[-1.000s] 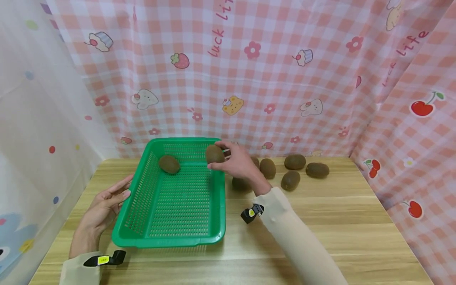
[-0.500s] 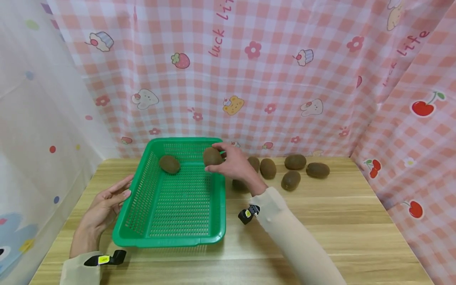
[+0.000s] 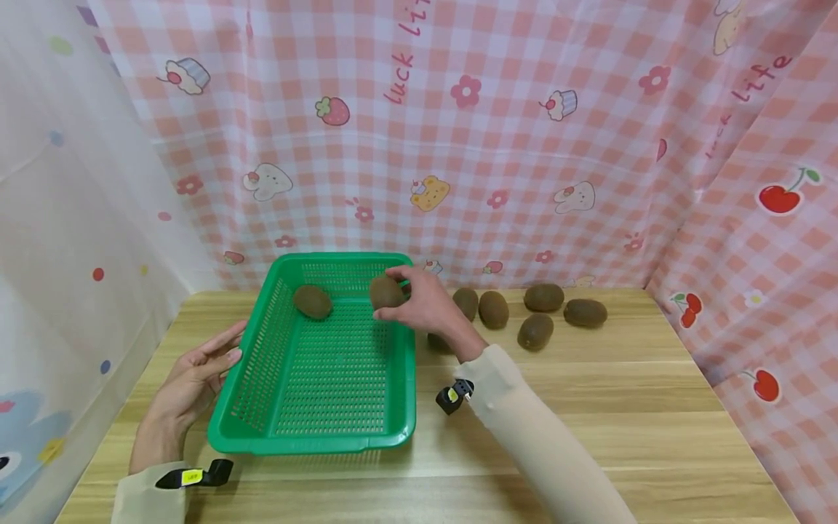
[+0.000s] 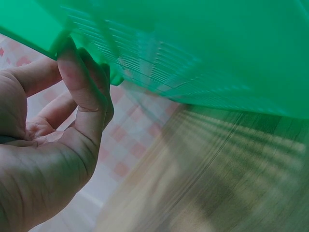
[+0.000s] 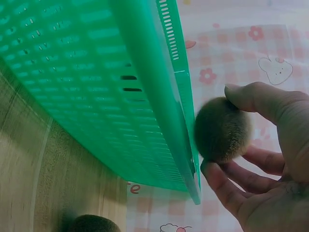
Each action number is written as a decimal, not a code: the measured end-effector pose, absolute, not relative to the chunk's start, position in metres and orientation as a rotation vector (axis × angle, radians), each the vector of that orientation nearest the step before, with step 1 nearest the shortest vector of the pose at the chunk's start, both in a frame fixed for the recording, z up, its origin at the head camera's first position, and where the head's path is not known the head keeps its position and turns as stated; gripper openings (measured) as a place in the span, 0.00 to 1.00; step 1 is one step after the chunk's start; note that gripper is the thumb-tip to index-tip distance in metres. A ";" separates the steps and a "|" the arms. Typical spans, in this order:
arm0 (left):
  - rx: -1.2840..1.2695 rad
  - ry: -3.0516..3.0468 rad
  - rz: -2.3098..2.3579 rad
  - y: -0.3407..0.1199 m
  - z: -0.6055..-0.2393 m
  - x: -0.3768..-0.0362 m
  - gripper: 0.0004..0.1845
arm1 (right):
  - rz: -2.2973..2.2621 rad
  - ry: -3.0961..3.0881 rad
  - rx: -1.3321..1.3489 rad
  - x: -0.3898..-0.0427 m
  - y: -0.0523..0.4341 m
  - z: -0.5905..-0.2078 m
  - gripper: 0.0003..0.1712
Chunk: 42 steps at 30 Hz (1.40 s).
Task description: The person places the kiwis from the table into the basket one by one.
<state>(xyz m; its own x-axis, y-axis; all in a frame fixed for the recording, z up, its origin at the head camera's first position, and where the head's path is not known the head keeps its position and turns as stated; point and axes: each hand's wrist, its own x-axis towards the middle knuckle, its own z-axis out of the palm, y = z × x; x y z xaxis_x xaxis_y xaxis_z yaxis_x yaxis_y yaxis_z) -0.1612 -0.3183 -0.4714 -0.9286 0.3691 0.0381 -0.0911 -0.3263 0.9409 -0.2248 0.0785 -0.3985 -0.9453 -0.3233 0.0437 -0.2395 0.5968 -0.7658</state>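
Observation:
My right hand (image 3: 428, 304) pinches a brown kiwi (image 3: 385, 292) between thumb and fingertips, over the right side of a green plastic basket (image 3: 314, 443) near its back corner. In the right wrist view the held kiwi (image 5: 223, 130) shows beyond the basket's rim (image 5: 164, 106). Another kiwi (image 3: 313, 302) lies inside, at the back left. My left hand (image 3: 190, 386) holds the basket's left edge, thumb at the rim. The left wrist view has its curled fingers (image 4: 79, 82) against the green plastic.
To the right of the basket, several kiwis (image 3: 535, 332) lie on the wooden table (image 3: 589, 407), one partly hidden behind my right wrist. A pink checked cloth (image 3: 458, 145) hangs behind the table, with cloth on both sides too.
My right hand has moved slightly left and down with the kiwi, farther inside the basket's rim. The left hand and the basket have stayed in place.

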 end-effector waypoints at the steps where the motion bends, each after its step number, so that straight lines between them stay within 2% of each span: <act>1: 0.355 1.622 2.322 -0.318 -0.472 -0.161 0.29 | -1.283 2.712 -0.465 -0.225 0.078 -0.398 0.41; 6: 0.345 1.631 2.322 -0.318 -0.472 -0.161 0.29 | -1.304 2.697 -0.418 -0.226 0.078 -0.396 0.37; 12: 0.345 1.638 2.315 -0.319 -0.472 -0.161 0.29 | -1.280 2.716 -0.419 -0.225 0.080 -0.393 0.36; 28: 0.344 1.681 2.291 -0.322 -0.471 -0.159 0.28 | -1.101 2.816 -0.604 -0.211 0.087 -0.392 0.47; 42: 0.329 1.668 2.297 -0.318 -0.472 -0.162 0.29 | -1.073 2.887 -0.650 -0.200 0.104 -0.399 0.57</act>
<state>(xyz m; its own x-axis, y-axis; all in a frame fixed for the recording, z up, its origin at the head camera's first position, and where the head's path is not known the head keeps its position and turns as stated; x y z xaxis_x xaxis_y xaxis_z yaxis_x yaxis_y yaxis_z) -0.1617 -0.3176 -0.4722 -0.9338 0.3573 0.0177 -0.0937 -0.2922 0.9518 -0.2000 0.1043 -0.3995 -0.9147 -0.3764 0.1469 -0.3809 0.6823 -0.6240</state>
